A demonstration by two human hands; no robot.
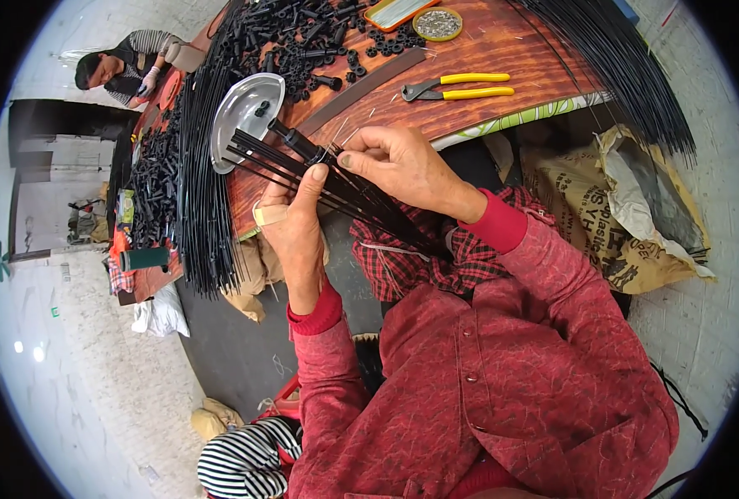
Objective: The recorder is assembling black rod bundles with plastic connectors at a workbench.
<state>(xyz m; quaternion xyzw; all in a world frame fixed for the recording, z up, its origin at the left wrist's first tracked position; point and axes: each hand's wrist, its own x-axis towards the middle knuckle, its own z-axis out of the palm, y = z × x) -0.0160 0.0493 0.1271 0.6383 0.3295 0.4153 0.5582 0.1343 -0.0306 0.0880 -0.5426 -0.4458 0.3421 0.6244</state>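
My left hand (293, 229) is closed round a bundle of thin black rods (369, 204) that look like umbrella ribs, its thumb pressed on top. A pale wrap covers one of its fingers. The rods slant from a metal bowl down to my lap. A ribbed black plastic hub (299, 143) sits at the bundle's upper end. My right hand (407, 170) is closed in a pinch beside this hub. Thin silvery wires (342, 131) show by its fingertips; what exactly the fingers grip is partly hidden.
The shiny bowl (249, 116) holds small black parts. Yellow-handled pliers (457, 86) lie on the wooden table (544, 71). Beyond are black plastic pieces (303, 41), a yellow dish of metal bits (438, 24) and a wire tray (399, 12). Another person (136, 66) works far left. A sack (627, 216) stands right.
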